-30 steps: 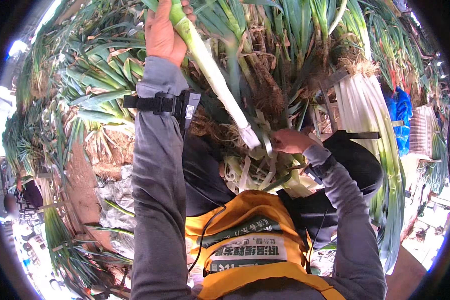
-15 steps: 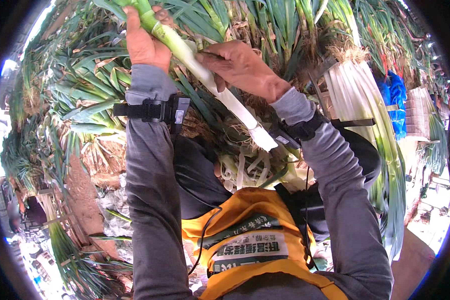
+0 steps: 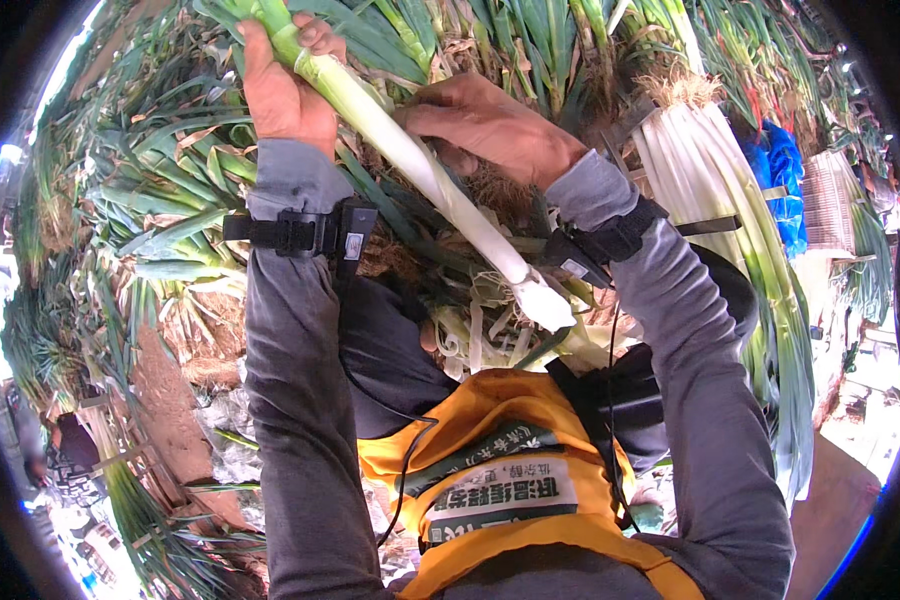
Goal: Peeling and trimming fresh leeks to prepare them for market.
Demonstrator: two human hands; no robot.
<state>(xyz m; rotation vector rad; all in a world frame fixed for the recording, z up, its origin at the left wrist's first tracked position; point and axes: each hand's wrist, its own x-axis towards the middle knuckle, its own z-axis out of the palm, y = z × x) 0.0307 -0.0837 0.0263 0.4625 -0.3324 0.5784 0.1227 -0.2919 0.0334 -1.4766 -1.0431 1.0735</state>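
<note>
Leek: long white stalk, slanting down from the green top to the cut end above the orange vest.
Left hand: clamped around the leek's green upper part.
Right hand: closed on the leek's white shaft, just below the left hand.
Trimmed leek bundle: right of the leek, strapped together.

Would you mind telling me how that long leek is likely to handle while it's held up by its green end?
The leek probably stays fairly stiff: its white shaft runs straight from the left hand to its free end without sagging. It may be slippery, since the shaft looks smooth and glossy under the right hand. The leaves look floppier.
</note>
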